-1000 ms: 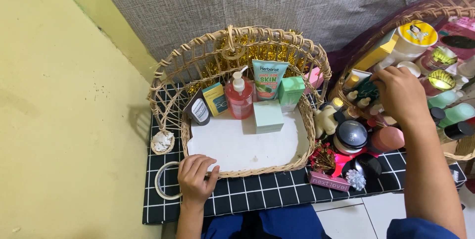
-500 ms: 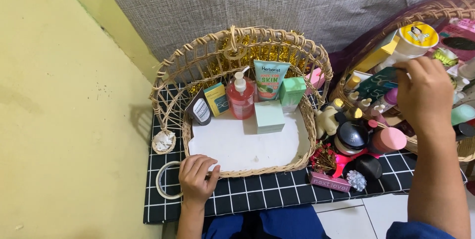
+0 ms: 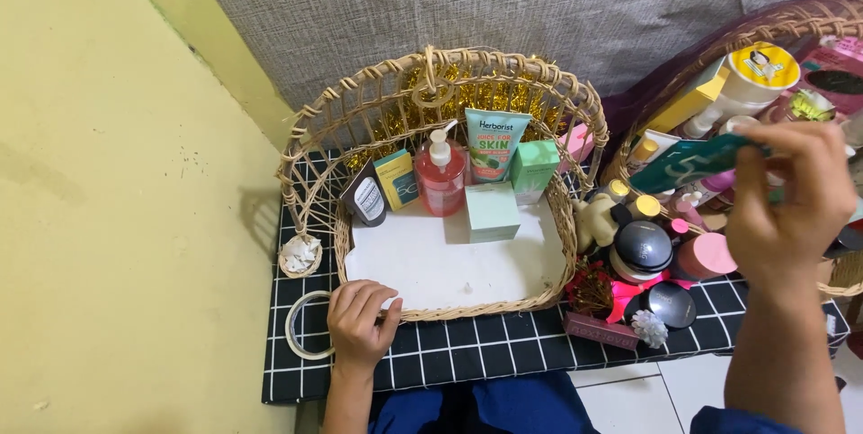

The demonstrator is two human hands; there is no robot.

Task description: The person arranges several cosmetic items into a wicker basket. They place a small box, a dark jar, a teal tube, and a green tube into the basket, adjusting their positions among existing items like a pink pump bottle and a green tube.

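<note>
Two hands are at work: the left hand (image 3: 360, 326) rests with curled fingers on the front rim of the wicker basket (image 3: 315, 173). Further right, the raised right hand (image 3: 787, 205) pinches a teal box (image 3: 688, 164) above the second basket (image 3: 773, 25).

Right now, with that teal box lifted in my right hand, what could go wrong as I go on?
The right hand pinches the teal box only by one end, above a crowded heap of jars and compacts, so a slip could knock some over. In the wicker basket, the pump bottle and green tube stand upright and close together; a nudge might topple them. The left hand only rests at the basket's front rim, so the basket could shift.
</note>
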